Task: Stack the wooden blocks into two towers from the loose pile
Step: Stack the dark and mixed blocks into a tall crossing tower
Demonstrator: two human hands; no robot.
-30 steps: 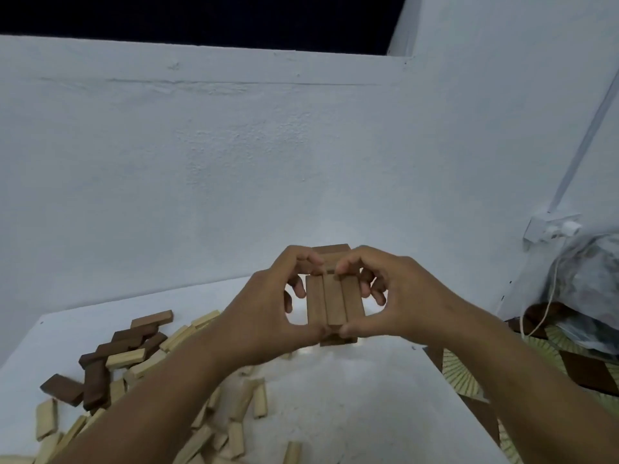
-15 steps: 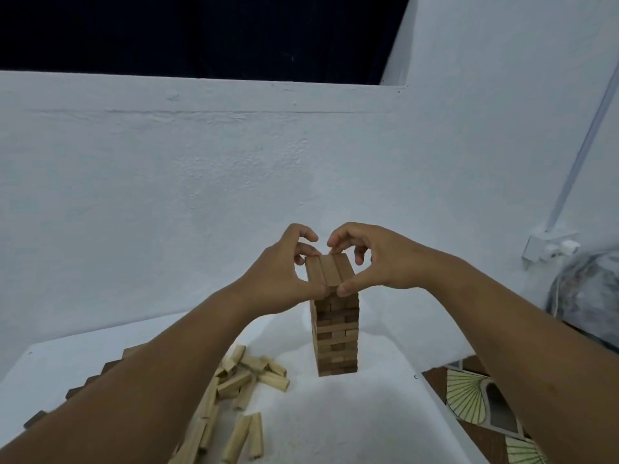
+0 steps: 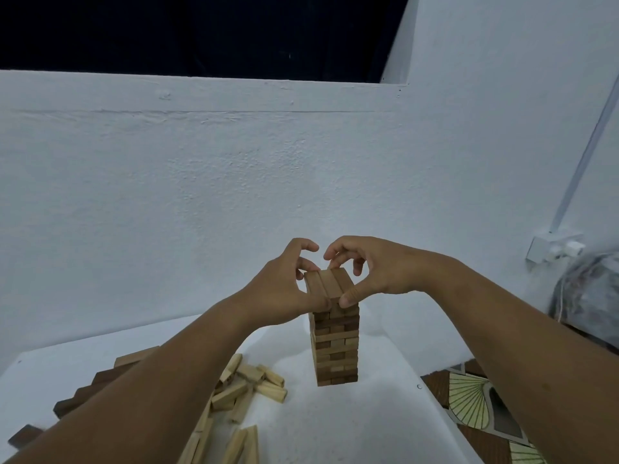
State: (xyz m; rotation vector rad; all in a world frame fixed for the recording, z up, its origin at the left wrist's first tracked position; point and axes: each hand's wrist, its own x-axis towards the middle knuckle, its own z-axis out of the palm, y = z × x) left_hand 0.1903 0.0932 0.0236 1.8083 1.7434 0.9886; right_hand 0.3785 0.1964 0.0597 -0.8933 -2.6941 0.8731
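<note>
Pinching from both sides, the left hand (image 3: 284, 293) and the right hand (image 3: 371, 272) close on the top layer (image 3: 330, 283) of the tower (image 3: 335, 343), thumbs against its near end and curled fingers reaching over the far end, so each hand holds that layer narrowly rather than lying flat on it. The layer is three blocks side by side, their long axes running away from the person and slightly leftward, while the courses beneath appear to alternate crosswise. These blocks look light, stiff and smooth-sided; they should slide on one another easily, so the best hold is on the short ends or the outer long faces, squeezing the three together and squaring them without pushing sideways. The tower stands upright on the white bench (image 3: 351, 423), right of centre, many courses high, and I judge it tippy under any lateral nudge from the top. Further out, the loose pile (image 3: 248, 386) lies near the tower's foot to the left, pale blocks pointing every way, with darker blocks (image 3: 97, 390) beyond the left forearm. Only one tower shows, so the second seems not yet begun.
</note>
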